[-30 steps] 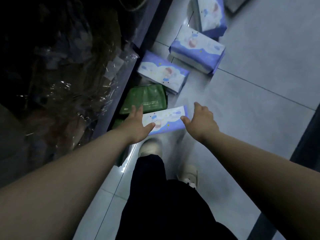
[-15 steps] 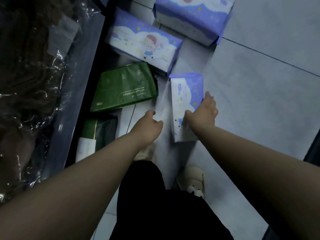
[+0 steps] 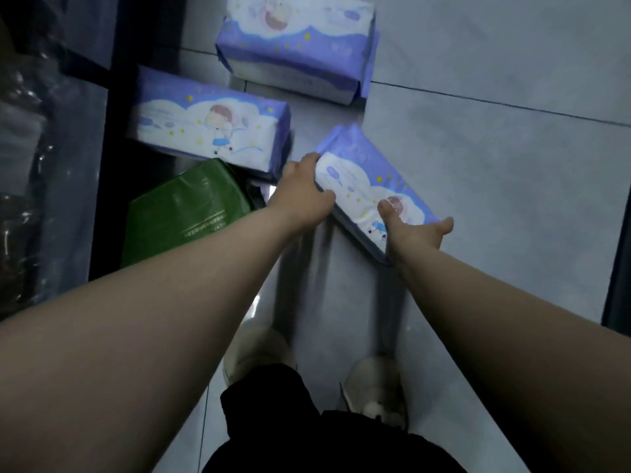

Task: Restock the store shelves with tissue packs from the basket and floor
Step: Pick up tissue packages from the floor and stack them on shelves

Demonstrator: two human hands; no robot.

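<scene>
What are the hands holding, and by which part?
A purple tissue pack, by its ends: left hand at the far end, right hand at the near one.

Both bare arms outstretched downward, left hand (image 3: 300,196) and right hand (image 3: 415,232) in curled grips.

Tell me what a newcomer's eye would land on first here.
The purple tissue pack in the middle stands out first, tilted and held at its ends by the left hand and the right hand. Next come a second purple pack lying on the floor to its upper left, a third pack at the top edge, and a green pack beside the left forearm.
</scene>
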